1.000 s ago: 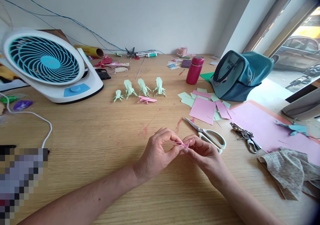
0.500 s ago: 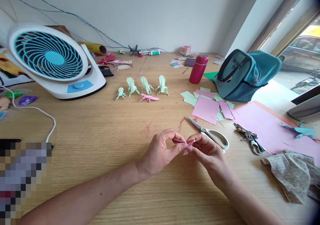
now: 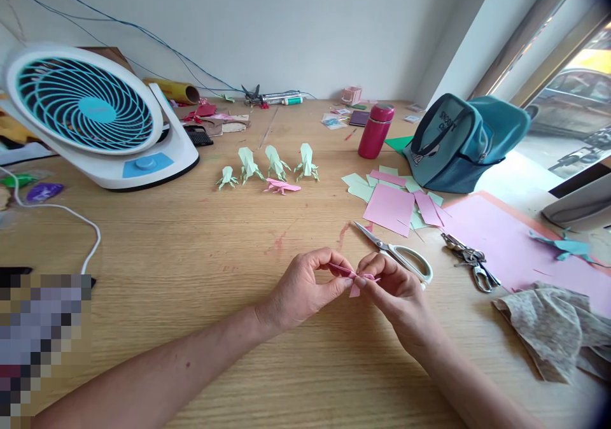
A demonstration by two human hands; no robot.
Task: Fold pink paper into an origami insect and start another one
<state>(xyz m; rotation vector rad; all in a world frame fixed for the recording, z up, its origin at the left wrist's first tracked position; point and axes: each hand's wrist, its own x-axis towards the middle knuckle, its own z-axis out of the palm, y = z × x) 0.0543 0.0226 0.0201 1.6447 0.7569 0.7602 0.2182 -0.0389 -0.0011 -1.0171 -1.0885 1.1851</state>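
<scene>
The folded pink piece (image 3: pixel 354 291) is matt paper, the tabletop (image 3: pixel 167 257) grained wood, the ten-o'clock desk fan (image 3: pixel 100 111) smooth plastic.

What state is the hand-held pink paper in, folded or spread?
Folded: the pink paper shows narrow flaps between left hand and right hand.

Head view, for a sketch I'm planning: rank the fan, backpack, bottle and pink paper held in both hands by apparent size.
1. Fan
2. Backpack
3. Bottle
4. Pink paper, partly hidden, judged by what shows
</scene>
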